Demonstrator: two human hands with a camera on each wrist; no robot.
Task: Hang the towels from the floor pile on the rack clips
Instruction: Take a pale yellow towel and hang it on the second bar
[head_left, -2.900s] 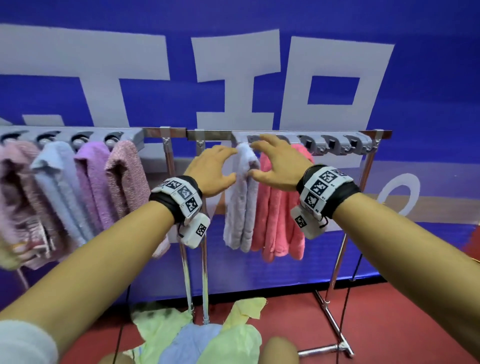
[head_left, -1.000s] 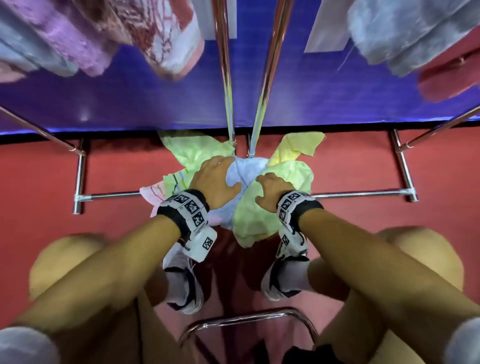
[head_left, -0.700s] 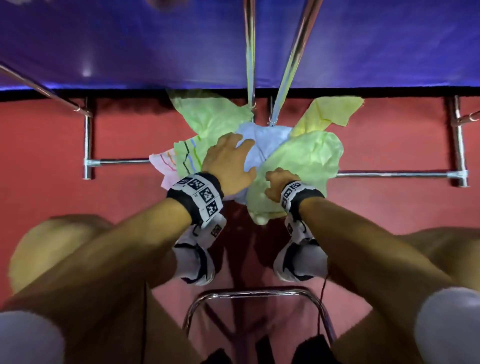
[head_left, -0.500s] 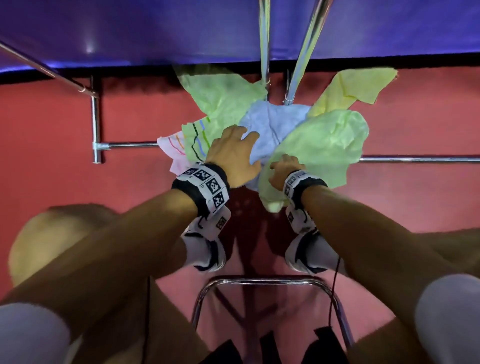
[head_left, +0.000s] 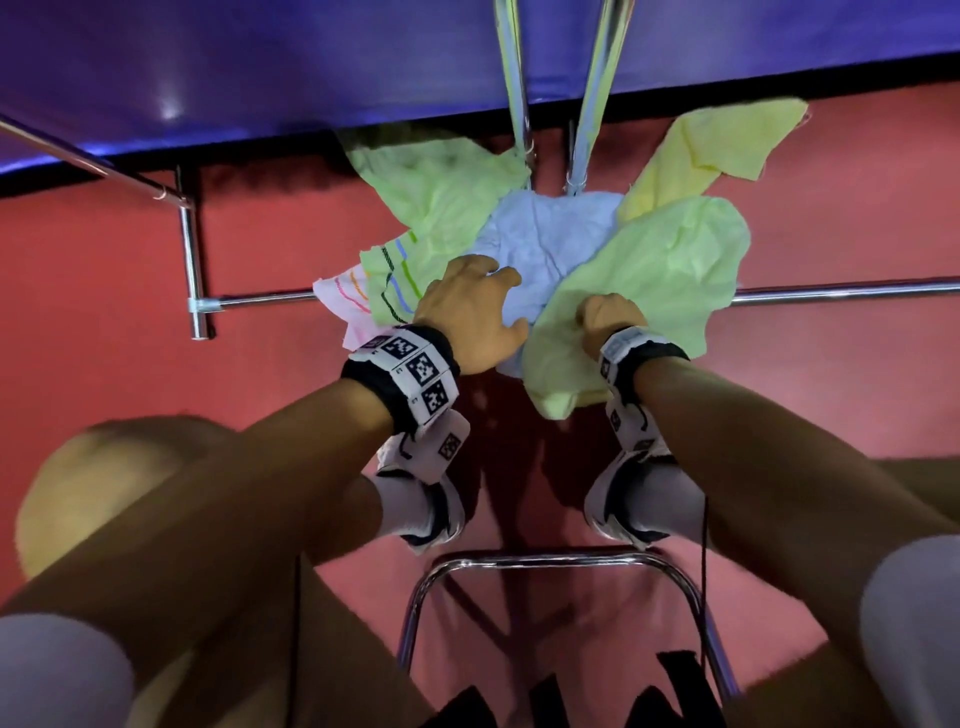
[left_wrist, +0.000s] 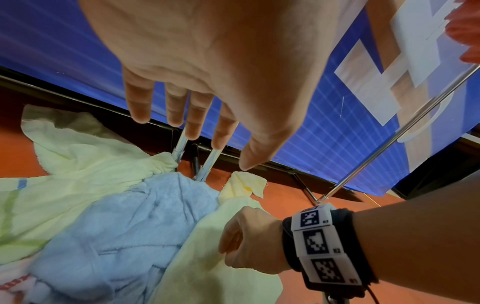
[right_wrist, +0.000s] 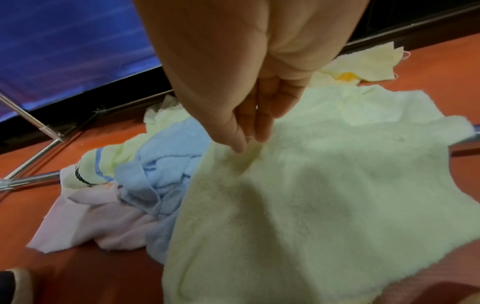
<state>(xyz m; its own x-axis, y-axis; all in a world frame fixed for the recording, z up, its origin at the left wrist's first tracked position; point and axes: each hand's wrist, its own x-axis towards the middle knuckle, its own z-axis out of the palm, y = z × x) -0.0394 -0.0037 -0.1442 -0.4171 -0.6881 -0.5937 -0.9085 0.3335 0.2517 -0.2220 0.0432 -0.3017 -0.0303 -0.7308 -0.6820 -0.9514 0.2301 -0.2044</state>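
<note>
A heap of towels is seen on the red floor (head_left: 104, 322) at the foot of the two rack posts (head_left: 511, 78). The right hand (head_left: 610, 319) is closed on the near edge of a pale green towel (head_left: 660, 280), the cloth being pinched between thumb and fingertips (right_wrist: 242, 144). The left hand (head_left: 467, 317) is held just above a light blue towel (head_left: 550, 244) in the middle of the heap, its fingers (left_wrist: 192, 115) spread and nearly straight, with nothing gripped. A striped towel (head_left: 395, 275) and a pink towel (right_wrist: 85, 222) lie at the left, and a yellow towel (head_left: 711, 150) at the far right. A metal crossbar (head_left: 260, 299) runs under the heap.
</note>
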